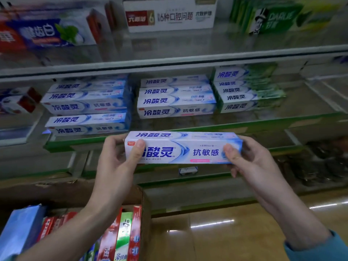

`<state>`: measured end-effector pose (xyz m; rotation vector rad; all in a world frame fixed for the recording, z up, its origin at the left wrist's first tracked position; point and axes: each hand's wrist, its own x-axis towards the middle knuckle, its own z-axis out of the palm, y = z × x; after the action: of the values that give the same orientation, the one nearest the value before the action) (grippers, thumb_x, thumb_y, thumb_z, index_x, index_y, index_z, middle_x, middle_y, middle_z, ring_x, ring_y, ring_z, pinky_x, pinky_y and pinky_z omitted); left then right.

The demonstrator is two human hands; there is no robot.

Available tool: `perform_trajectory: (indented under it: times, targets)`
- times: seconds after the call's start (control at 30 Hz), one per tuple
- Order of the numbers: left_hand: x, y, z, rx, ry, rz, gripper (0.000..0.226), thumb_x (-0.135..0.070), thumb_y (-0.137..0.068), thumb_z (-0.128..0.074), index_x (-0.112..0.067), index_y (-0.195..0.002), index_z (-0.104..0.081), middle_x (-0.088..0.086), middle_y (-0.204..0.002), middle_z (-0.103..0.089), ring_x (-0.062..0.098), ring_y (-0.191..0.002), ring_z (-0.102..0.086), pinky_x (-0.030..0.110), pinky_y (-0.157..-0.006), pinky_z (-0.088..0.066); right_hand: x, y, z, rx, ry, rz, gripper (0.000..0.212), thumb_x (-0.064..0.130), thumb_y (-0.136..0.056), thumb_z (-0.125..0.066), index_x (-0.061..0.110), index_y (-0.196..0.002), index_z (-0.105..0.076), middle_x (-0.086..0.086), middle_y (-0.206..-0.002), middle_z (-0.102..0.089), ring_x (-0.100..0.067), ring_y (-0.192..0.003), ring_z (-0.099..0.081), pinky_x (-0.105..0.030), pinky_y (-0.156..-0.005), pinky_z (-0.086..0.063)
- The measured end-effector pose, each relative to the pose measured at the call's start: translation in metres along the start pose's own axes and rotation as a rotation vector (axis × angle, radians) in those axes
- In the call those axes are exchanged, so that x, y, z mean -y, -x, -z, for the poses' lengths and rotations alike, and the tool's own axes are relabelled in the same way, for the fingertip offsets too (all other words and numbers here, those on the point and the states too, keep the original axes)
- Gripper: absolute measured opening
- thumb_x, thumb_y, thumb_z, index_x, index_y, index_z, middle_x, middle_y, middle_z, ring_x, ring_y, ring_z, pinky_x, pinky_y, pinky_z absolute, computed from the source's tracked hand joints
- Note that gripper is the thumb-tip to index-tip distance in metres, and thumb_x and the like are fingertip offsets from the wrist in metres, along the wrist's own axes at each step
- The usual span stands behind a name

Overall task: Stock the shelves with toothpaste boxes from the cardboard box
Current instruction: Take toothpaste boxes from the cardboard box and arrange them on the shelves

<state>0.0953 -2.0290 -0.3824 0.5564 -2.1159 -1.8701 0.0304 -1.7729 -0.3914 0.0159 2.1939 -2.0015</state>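
We are gripping one toothpaste box (183, 147), left hand (114, 157) and right hand (250, 157) fingers curled round its ends, before the part-stocked shelf (244, 123) (the cardboard box (145, 200) is holding more).

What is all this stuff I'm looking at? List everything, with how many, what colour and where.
Held toothpaste box: one, white and blue, level in front of the middle shelf.
Matching white-blue boxes: two stacks, several boxes each, on the middle shelf, left and centre.
White-green boxes: one stack, middle shelf, right.
White box with red label: one, top shelf, centre.
Green boxes: several, blurred, top shelf, right.
Red-blue boxes: a few, blurred, top shelf, left.
Cardboard box: one, brown, open, bottom left.
Boxes inside it: several, red, green and blue, standing on end.
Floor: tan, glossy, bottom right.
Left hand: grips the held box's left end.
Right hand: grips its right end.
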Motion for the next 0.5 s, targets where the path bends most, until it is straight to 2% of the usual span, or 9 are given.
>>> perform_trajectory:
  times: [0.07, 0.1, 0.17, 0.27, 0.33, 0.43, 0.5]
  targets:
    - [0.001, -0.005, -0.010, -0.002, -0.028, -0.053, 0.035, -0.038, -0.088, -0.064, -0.018, -0.117, -0.058, 0.002, -0.110, -0.072, 0.004, -0.096, -0.071, 0.015, -0.073, -0.055, -0.002, -0.007, 0.006, -0.034, 0.078, 0.069, 0.040, 0.041, -0.081, -0.067, 0.025, -0.118, -0.065, 0.010, -0.099, -0.075, -0.001, -0.071, -0.063, -0.015, -0.058, -0.046]
    - [0.002, -0.008, -0.014, -0.009, -0.046, -0.071, 0.033, -0.038, -0.089, -0.063, -0.020, -0.116, -0.058, 0.000, -0.110, -0.071, 0.002, -0.095, -0.070, 0.012, -0.072, -0.054, -0.004, -0.012, 0.009, -0.047, 0.104, 0.090, 0.040, 0.041, -0.082, -0.066, 0.026, -0.119, -0.065, 0.012, -0.100, -0.074, 0.001, -0.079, -0.066, -0.013, -0.061, -0.048]
    - [0.003, -0.013, -0.023, -0.028, -0.085, -0.097, 0.033, -0.044, -0.089, -0.062, -0.024, -0.115, -0.058, -0.004, -0.109, -0.070, 0.001, -0.096, -0.068, 0.017, -0.071, -0.055, -0.008, -0.022, 0.011, -0.071, 0.167, 0.113, 0.039, 0.043, -0.086, -0.066, 0.027, -0.122, -0.064, 0.010, -0.104, -0.074, -0.003, -0.096, -0.067, -0.021, -0.074, -0.054]
    - [0.004, -0.022, -0.035, -0.072, -0.127, -0.140, 0.032, -0.046, -0.090, -0.060, -0.028, -0.117, -0.058, -0.012, -0.107, -0.071, 0.001, -0.098, -0.068, 0.021, -0.072, -0.056, -0.010, -0.039, 0.014, -0.101, 0.274, 0.156, 0.033, 0.042, -0.092, -0.062, 0.029, -0.122, -0.063, 0.007, -0.111, -0.069, -0.012, -0.106, -0.064, -0.043, -0.090, -0.055]
    - [0.002, -0.031, -0.043, -0.110, -0.159, -0.174, 0.032, -0.045, -0.093, -0.060, -0.028, -0.121, -0.059, -0.013, -0.107, -0.070, -0.001, -0.100, -0.066, 0.020, -0.075, -0.055, -0.008, -0.050, 0.013, -0.119, 0.312, 0.193, 0.029, 0.043, -0.094, -0.060, 0.028, -0.117, -0.064, 0.003, -0.111, -0.067, -0.014, -0.106, -0.063, -0.046, -0.090, -0.055]
    - [-0.002, -0.046, -0.050, -0.159, -0.216, -0.201, 0.044, -0.051, -0.093, -0.057, -0.022, -0.126, -0.059, -0.008, -0.104, -0.069, 0.002, -0.095, -0.065, 0.027, -0.074, -0.054, -0.002, -0.070, 0.011, -0.162, 0.352, 0.252, 0.020, 0.042, -0.095, -0.060, 0.027, -0.108, -0.064, 0.000, -0.108, -0.067, -0.018, -0.103, -0.064, -0.049, -0.088, -0.055]
    - [-0.004, -0.058, -0.053, -0.189, -0.241, -0.203, 0.043, -0.050, -0.095, -0.056, -0.022, -0.128, -0.058, -0.008, -0.104, -0.069, 0.006, -0.094, -0.065, 0.027, -0.076, -0.053, 0.004, -0.082, 0.006, -0.162, 0.342, 0.274, 0.020, 0.039, -0.096, -0.061, 0.029, -0.113, -0.064, 0.004, -0.108, -0.069, -0.016, -0.104, -0.065, -0.046, -0.091, -0.054]
